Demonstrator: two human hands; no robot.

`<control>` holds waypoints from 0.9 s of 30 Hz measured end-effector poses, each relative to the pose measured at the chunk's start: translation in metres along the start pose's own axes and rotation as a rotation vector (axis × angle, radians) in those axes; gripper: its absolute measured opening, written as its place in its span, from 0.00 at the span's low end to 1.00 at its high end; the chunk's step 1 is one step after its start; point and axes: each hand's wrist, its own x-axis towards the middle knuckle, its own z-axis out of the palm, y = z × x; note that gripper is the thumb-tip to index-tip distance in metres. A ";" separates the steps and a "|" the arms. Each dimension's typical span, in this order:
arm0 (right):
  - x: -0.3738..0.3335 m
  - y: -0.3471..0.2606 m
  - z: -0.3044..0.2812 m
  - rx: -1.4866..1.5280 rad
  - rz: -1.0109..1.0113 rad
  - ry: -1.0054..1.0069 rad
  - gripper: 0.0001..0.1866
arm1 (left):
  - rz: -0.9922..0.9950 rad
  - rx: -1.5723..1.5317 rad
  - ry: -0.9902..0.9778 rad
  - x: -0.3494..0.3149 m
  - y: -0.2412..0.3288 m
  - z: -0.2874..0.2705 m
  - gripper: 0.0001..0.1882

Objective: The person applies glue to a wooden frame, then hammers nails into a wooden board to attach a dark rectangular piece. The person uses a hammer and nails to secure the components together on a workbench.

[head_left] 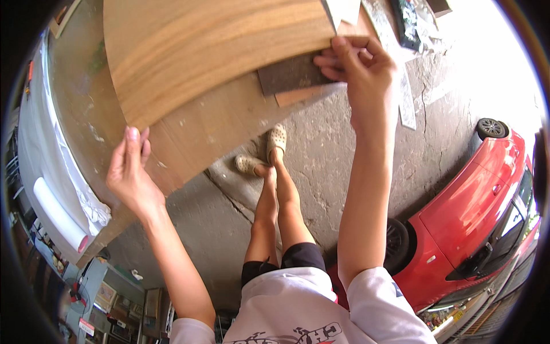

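A wide wood-grain sheet (217, 46) spans the upper part of the view above a brown worktable (189, 140). Its near left corner is pinched between the thumb and fingers of my left hand (134, 172). My right hand (364, 66) grips the near right corner, thumb on top and fingers curled beneath. Under the sheet's right part, a dark brown strip (292, 74) lies on the table, with a thin orange-brown piece (303, 94) below it. The far edge of the sheet runs out of view.
A white roll (60, 212) and pale sheeting (43, 143) lie along the left. Long, pale strips (408, 97) and a black package (408, 26) are at the upper right. A red car (464, 218) stands on the concrete at the right. Shelving (109, 286) is at the lower left.
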 end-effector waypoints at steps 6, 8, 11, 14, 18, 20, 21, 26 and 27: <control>-0.001 -0.009 0.002 -0.026 0.093 -0.002 0.09 | -0.019 0.006 0.029 -0.007 0.001 0.006 0.12; -0.001 -0.012 0.003 -0.053 0.149 -0.007 0.10 | -0.008 -0.017 0.033 -0.007 -0.001 0.007 0.12; -0.001 -0.014 0.003 -0.073 0.150 -0.012 0.10 | 0.043 -0.049 0.033 -0.006 -0.006 0.007 0.12; -0.001 -0.014 0.001 -0.010 0.140 -0.003 0.11 | 0.077 -0.049 0.008 -0.006 -0.009 0.006 0.14; -0.002 -0.009 0.001 -0.029 0.087 -0.009 0.11 | 0.100 -0.053 0.033 -0.009 -0.010 0.008 0.13; -0.003 -0.007 0.001 -0.012 0.064 -0.004 0.11 | 0.093 0.002 0.070 -0.010 -0.011 0.011 0.13; -0.003 -0.006 0.001 -0.015 0.069 -0.002 0.11 | 0.132 0.001 0.069 -0.011 -0.011 0.012 0.12; -0.002 -0.008 0.000 -0.024 0.095 -0.008 0.11 | 0.129 -0.003 0.096 -0.009 -0.010 0.014 0.11; -0.002 -0.008 0.000 -0.024 0.100 -0.010 0.11 | 0.112 0.000 0.114 -0.009 -0.011 0.014 0.11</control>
